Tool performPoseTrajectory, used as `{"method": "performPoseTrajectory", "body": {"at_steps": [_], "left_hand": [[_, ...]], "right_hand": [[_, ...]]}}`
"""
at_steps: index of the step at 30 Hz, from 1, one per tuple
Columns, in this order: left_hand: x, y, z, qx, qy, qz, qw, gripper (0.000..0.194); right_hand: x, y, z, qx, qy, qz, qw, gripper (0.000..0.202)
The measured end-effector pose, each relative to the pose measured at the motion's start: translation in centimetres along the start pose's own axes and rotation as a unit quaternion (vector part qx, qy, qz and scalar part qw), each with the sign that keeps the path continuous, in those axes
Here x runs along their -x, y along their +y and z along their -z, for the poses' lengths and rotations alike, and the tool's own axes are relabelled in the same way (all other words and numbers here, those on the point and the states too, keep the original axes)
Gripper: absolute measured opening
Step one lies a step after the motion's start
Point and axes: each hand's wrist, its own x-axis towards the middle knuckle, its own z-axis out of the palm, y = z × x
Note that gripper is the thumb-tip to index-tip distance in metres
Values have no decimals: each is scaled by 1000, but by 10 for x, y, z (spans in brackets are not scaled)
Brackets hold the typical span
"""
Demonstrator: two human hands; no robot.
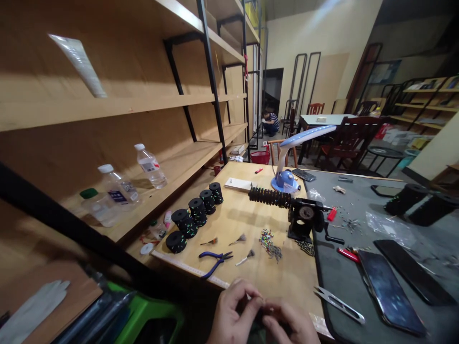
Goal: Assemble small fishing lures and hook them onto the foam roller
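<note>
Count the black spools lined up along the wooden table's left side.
5. They form a slanting row: the nearest spool, second spool, third spool, fourth spool and farthest spool, just left of the white board. None in the row appears hidden.

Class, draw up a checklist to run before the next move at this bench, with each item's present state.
1. Left hand and right hand close together: ok.
2. Anything held between the fingers: cannot tell, hidden.
3. Blue-handled pliers lying on the wooden table: ok.
4. Small coloured pieces contained: not ok, loose in a pile.
5. Black spools standing along the table's left side: ok.
</note>
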Motion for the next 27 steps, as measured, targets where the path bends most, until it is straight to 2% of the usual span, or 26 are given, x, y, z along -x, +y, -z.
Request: {"method": "performPoseTrajectory", "body": {"at_steps": [2, 5, 7, 9, 11, 14, 16, 18, 19, 21, 22, 24, 27], "left_hand": [[-9, -3, 0, 6, 0, 25, 1000, 28], [-23, -10, 1, 62, 2, 80, 995, 26], [-30, -16, 1, 80, 24, 94, 992, 25], [-33, -22, -1, 70, 17, 94, 993, 23], [-32, -28, -5, 41, -38, 63, 996, 19], [-29, -34, -12, -36, -138, -52, 988, 30], [-30, -37, -17, -79, -176, -119, 974, 43], [-32, -41, -21, -99, -192, -135, 967, 46], [-33, -43, -23, -109, -200, -131, 965, 40], [-33, -48, -26, -130, -208, -115, 963, 16], [-33, -51, -27, -140, -209, -110, 962, 8], [-33, -57, -28, -154, -204, -105, 961, 17], [-32, -64, -27, -164, -190, -107, 962, 20]], "right_hand": [[-4, 2, -2, -23, 4, -25, 999, 38], [-10, 6, -6, -140, 24, -96, 985, 43], [-14, 9, -7, -244, 82, -152, 954, 44], [-18, 9, -7, -327, 156, -188, 913, 44], [-22, 7, -5, -371, 219, -190, 882, 43], [-24, 7, -2, -375, 281, -163, 868, 38], [-23, 11, 1, -355, 294, -154, 874, 35], [-20, 16, 5, -326, 289, -151, 887, 34], [-19, 18, 7, -310, 288, -148, 894, 34], [-16, 20, 9, -290, 296, -143, 899, 33], [-16, 20, 10, -289, 302, -145, 897, 33], [-18, 16, 10, -314, 299, -160, 887, 34], [-25, 8, 11, -389, 286, -182, 857, 35]]}}
